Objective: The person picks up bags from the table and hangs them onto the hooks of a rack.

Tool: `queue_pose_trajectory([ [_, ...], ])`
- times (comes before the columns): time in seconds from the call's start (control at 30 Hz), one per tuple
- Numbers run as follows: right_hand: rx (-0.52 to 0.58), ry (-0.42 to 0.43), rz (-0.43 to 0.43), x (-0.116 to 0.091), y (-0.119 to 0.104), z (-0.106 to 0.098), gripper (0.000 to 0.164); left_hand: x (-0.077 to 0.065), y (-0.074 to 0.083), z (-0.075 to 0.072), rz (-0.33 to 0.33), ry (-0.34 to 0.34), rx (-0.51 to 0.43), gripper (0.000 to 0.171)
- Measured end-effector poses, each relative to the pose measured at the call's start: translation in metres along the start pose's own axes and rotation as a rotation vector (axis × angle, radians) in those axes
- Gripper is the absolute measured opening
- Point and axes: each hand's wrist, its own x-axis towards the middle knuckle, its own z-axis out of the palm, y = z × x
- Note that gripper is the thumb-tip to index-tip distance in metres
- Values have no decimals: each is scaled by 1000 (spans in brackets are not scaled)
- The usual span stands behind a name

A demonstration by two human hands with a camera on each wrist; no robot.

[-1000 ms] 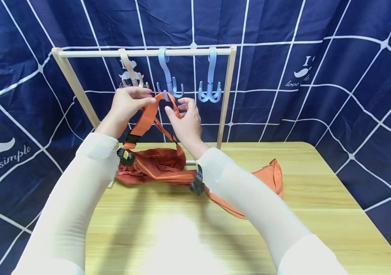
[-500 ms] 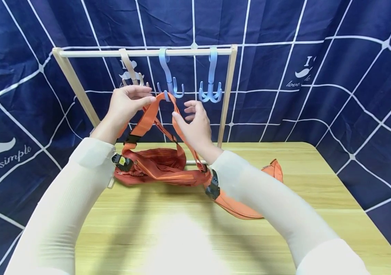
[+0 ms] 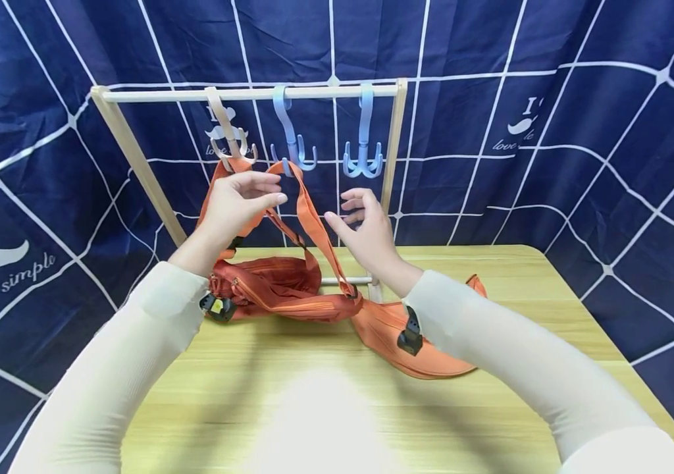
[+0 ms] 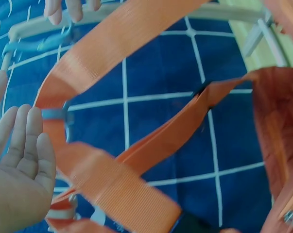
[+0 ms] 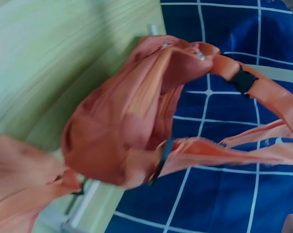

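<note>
A: How does the left hand (image 3: 237, 205) stand?
B: Fingers extended, thumb parted from them by a moderate gap, holding nothing. Whether it touches the strap loop (image 3: 212, 191) behind it cannot be told; that loop hangs at the beige hook (image 3: 220, 108), just above this hand.

A: Between the two hands?
B: An orange strap (image 3: 313, 220) descends from the middle blue hook (image 3: 284, 112) to the red bag (image 3: 313, 304), which sits below and between both hands.

A: And the right hand (image 3: 369, 232)?
B: Thumb well apart from lightly bent fingers: a wide grip, empty, clear of the strap. The right blue hook (image 3: 364, 125) is above it; the orange bag (image 3: 381, 329) lies below.

A: What differs from half a second earlier?
B: The right hand has shifted right and down, away from the strap. The left has dropped slightly, its gap wider, exposing the beige prongs.
</note>
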Motion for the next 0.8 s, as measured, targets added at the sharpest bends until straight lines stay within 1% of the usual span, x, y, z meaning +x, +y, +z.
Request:
queue_pose_trajectory([
  [0.17,-33,-8,-34,-7,11,-16,40,-9,-6,16,24,-40,-21,35],
  [0.43,-61,-19,-42,-16,29,-40,39,-26,-16,44,45,-112,-96,31],
  [0.63,-54,-35,-48,-23,43,-55,38,-38,-24,72,61,-126,-135,29],
  [0.8,-46,-53,-36,-28,52,-67,38,-49,-27,96,75,-156,-158,29],
])
